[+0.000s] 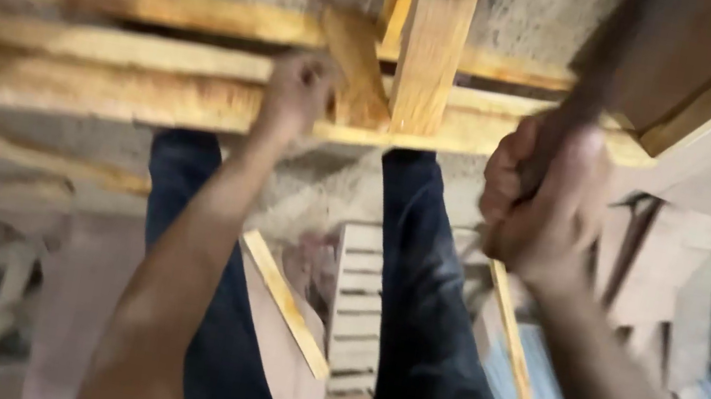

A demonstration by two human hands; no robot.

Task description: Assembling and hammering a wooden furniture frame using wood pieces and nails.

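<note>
The left hand [297,89] pressed fingers onto the pale yellow wooden slat frame [199,96] on the sawdust floor; the right hand [540,202], grip clenched round a blurred dark tool handle [585,94], might strike those close fingers.

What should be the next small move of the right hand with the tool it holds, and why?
Probably a short stroke down toward the joint of the wooden frame. The right hand is shut on a dark tool handle, raised and motion-blurred; its head is out of view. The left hand presses on the frame beside the diagonal brace, so aim clear of those fingers.
</note>
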